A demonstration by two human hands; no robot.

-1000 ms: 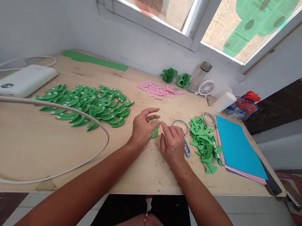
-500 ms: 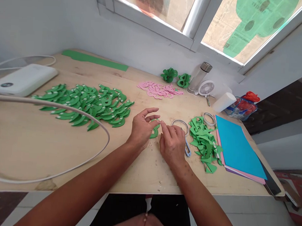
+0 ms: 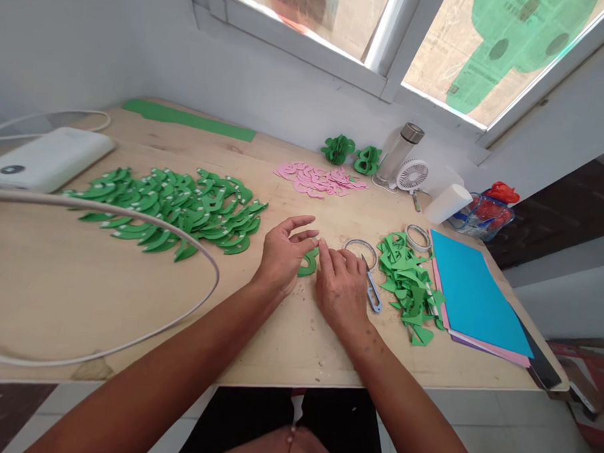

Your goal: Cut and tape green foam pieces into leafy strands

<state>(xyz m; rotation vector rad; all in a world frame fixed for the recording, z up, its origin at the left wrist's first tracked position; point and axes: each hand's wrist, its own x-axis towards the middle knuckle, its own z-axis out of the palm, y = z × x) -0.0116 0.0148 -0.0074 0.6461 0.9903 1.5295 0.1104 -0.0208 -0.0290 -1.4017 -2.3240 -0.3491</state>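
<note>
From my view, the green paper piece (image 3: 308,262) lies on the surface (image 3: 287,343), between and partly under my two hands. The fingers of my left hand (image 3: 282,252) are bent and spread, its thumb tip meeting the right forefinger at the far end of the piece. The fingers of my right hand (image 3: 343,285) are bent with the forefinger reaching forward. I cannot tell whether either set grips anything.

Close around, a light-blue cutting tool (image 3: 373,298) sits just right of my right hand, its blade reaching over a tape ring (image 3: 360,242). Green scraps (image 3: 412,291) crowd farther right, with a second tape roll (image 3: 422,249) and stacked coloured sheets (image 3: 479,288) beside them. To the left, a white cable (image 3: 218,276) loops across the near edge of a heap of green cut-outs (image 3: 175,211), near a white power bank (image 3: 59,156). Beyond my hands are pink cut-outs (image 3: 319,180), two green paper balls (image 3: 338,149), a bottle (image 3: 398,150) and a small fan (image 3: 412,175).

The visible part of the piece curves, running away from me and slightly rightward. My hands cover some of it, so I can't fix its full long axis.
</note>
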